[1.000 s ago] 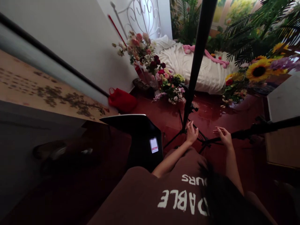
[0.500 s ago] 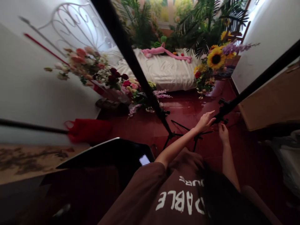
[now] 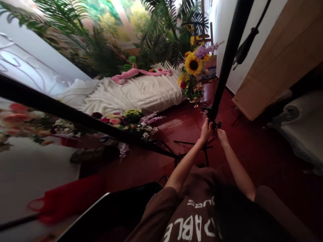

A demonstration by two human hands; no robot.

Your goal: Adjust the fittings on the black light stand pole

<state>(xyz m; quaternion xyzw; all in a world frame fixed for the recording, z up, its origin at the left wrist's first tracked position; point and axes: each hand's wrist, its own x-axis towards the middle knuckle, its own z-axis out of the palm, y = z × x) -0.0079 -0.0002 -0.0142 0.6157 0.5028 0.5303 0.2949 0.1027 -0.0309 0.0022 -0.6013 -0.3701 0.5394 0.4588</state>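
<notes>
At lower left, a red bag (image 3: 68,198), under the left pole (image 3: 106,129), slanting down rightward. Next, flowers (image 3: 133,116) in front of a white cloth (image 3: 151,97). Then the left hand (image 3: 207,130), wrapped around the lower part of the right pole (image 3: 228,60). Jutting from that pole's right side, a small knob (image 3: 217,125); just below, the right hand (image 3: 222,136), fingertips up against it by the look of things, too small to tell whether pinched or merely touching. Right pole straight ahead of both hands, long axis running up from the grip with a lean to the right; left hand nearer to the shaft, right hand nearer to the knob. Compared with half a second ago: view swung to the right, right pole steeper and more central, left pole flatter, left hand closed on the shaft instead of loosely beside it.
</notes>
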